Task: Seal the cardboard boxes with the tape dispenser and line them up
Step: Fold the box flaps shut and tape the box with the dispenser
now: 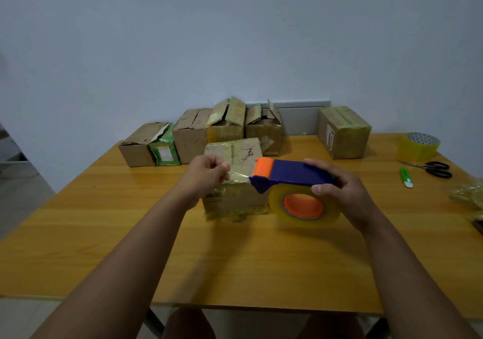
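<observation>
One cardboard box (234, 179) sits mid-tabletop (104, 234), just in front of both hands. The left hand (206, 175) pinches the free tape end (239, 175) over it; the right hand's (339, 192) grip wraps the tape dispenser (292, 179). Risk: the short, taut strip could fold onto itself or land skewed off the seam if the pinch slips. Five boxes (198, 135) wait behind, several with flaps up; another (343, 131) stands apart at right.
</observation>
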Available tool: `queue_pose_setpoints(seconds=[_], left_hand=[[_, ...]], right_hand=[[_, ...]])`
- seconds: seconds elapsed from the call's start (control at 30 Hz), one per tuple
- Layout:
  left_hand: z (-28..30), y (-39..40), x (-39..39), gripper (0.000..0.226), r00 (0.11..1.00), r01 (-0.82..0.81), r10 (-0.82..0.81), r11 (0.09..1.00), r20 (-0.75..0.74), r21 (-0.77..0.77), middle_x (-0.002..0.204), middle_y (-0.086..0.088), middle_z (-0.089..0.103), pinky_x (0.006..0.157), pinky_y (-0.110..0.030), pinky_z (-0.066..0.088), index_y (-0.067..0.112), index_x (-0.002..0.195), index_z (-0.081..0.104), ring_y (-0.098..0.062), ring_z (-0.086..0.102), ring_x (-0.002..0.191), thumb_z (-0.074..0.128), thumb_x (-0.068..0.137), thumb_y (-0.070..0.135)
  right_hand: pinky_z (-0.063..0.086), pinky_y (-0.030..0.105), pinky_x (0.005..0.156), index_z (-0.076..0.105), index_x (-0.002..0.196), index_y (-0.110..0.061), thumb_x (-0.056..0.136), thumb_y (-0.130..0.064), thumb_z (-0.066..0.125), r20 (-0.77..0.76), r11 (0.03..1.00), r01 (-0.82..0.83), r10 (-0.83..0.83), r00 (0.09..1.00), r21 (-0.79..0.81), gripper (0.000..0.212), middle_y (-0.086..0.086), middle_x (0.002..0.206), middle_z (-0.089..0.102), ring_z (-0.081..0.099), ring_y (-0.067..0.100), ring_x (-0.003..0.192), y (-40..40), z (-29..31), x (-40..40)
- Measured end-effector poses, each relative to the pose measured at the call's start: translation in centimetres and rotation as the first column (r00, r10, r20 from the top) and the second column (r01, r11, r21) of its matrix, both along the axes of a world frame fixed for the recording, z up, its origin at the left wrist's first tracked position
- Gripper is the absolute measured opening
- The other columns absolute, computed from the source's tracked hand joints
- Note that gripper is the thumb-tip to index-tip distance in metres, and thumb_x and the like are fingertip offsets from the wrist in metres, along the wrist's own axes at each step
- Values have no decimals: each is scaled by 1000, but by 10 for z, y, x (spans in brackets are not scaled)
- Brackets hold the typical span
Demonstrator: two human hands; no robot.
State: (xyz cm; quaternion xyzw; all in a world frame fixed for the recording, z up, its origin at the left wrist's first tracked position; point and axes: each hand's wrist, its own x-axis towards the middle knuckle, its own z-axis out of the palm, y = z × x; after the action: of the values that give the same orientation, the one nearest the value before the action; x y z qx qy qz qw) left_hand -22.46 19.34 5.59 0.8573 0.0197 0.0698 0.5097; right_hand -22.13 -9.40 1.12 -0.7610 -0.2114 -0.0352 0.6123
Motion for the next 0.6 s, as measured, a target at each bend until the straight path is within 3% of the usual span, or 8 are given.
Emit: queue_pose_setpoints(seconds=[0.17, 0.27, 0.4, 0.6], left_hand=[[-1, -9, 5, 21, 999, -30, 28, 998, 39, 51, 84, -4, 67, 76, -37, 51, 8, 92, 64, -16, 59, 79, 53, 99, 24], [0, -1, 6, 24, 997, -70, 71, 997, 24, -15, 81, -4, 66, 67, -30, 47, 2, 95, 65, -16, 56, 74, 55, 98, 23], [-1, 14, 5, 26, 995, -97, 96, 991, -13, -91, 80, -7, 64, 65, -26, 43, -4, 96, 65, -14, 54, 71, 56, 97, 20], [1, 23, 1, 20, 993, -122, 120, 988, -19, -94, 80, -8, 64, 66, -26, 43, 4, 89, 65, -15, 54, 72, 56, 97, 19]], right_hand=[[48, 14, 79, 65, 119, -41, 60, -47, 67, 36, 1000, 16, -17, 999, 21, 59, -16, 123, 60, 59, 0, 105, -5, 10, 10], [49, 17, 81, 65, 119, -38, 60, -45, 68, 21, 999, -9, 9, 1000, 37, 60, -9, 125, 60, 59, 4, 107, 5, 9, 15], [49, 16, 82, 65, 119, -38, 60, -45, 68, 0, 997, -44, 44, 999, 60, 59, -7, 127, 59, 59, 3, 107, 19, 7, 17], [51, 21, 82, 67, 114, -48, 61, -47, 70, -16, 997, -55, 56, 998, 58, 53, -11, 128, 59, 59, 6, 110, 32, 5, 15]])
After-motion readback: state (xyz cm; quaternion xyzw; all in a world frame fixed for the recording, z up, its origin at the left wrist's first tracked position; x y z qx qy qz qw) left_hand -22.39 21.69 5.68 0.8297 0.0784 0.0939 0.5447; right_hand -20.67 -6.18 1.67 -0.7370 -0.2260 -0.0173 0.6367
